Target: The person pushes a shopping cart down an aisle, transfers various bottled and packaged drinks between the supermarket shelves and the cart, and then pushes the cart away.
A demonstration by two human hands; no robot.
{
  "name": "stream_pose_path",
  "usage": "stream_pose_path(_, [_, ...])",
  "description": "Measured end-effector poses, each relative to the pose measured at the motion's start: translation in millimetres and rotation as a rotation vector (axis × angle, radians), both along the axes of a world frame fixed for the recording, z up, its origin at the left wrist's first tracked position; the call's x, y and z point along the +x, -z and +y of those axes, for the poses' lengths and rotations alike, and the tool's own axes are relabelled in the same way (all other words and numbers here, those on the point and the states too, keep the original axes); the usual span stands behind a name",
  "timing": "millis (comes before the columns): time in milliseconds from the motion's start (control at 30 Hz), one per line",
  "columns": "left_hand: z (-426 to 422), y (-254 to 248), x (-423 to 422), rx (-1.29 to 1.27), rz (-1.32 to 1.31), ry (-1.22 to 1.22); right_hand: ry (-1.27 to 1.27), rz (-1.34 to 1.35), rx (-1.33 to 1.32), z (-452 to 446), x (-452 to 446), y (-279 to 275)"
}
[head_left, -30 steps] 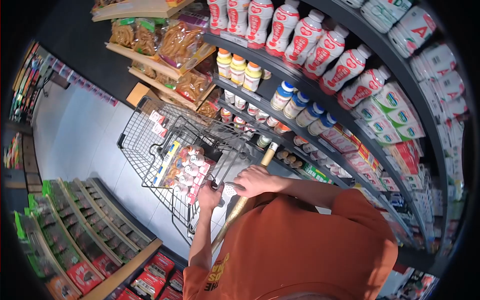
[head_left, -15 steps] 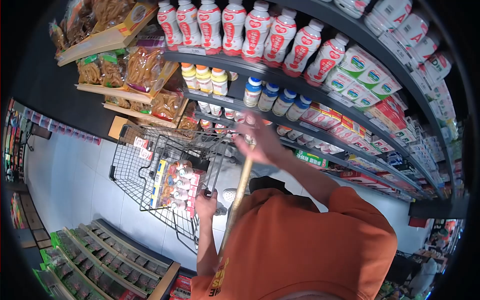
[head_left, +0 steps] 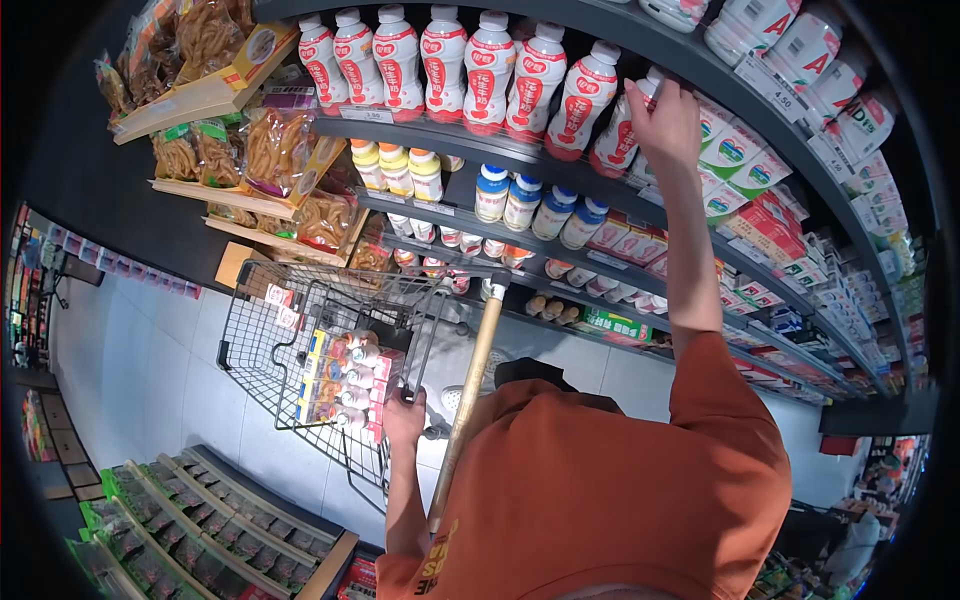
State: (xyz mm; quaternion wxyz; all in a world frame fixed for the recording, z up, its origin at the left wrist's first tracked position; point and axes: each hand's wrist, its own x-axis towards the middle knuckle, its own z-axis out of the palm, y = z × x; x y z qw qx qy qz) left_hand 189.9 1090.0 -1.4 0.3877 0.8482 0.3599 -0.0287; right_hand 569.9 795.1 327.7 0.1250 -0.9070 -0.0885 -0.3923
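Note:
My right hand (head_left: 668, 125) reaches up to the shelf, its fingers closed round the upper part of the rightmost white-and-red drink bottle (head_left: 614, 145). That bottle stands tilted in the view at the end of a row of matching bottles (head_left: 490, 75); its cap is partly hidden by my fingers. Low in the middle, my left hand (head_left: 404, 420) is wrapped round the handle of a black wire shopping cart (head_left: 262, 350). Inside the cart lie a pack of small bottles (head_left: 355, 385) and a yellow-and-blue pack (head_left: 313, 375).
A wooden pole (head_left: 468, 390) leans between me and the cart. White-and-green cartons (head_left: 735, 150) stand right of my right hand. Packaged snacks (head_left: 275, 150) fill racks at the upper left; a tiered display (head_left: 220, 525) stands at the lower left.
My right hand has moved up and right from beside the top of the pole to the rightmost bottle. My left hand stays on the cart handle.

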Motion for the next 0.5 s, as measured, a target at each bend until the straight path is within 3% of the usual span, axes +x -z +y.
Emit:
stream_pose_path(333, [-3.6, -10.1, 6.1, 0.015, 0.000, 0.019, -0.094, 0.339, 0.191, -4.2, -33.6, -32.3])
stream_pose_path(433, [-0.6, -1.7, -1.1, 0.010, 0.000, 0.027, -0.213, 0.254, 0.205, -2.4, -57.6, -29.8])
stream_pose_path(500, [0.4, 6.8, -1.7, 0.072, -0.046, 0.089, -0.280, 0.036, 0.145, -5.4, -73.7, -28.7])
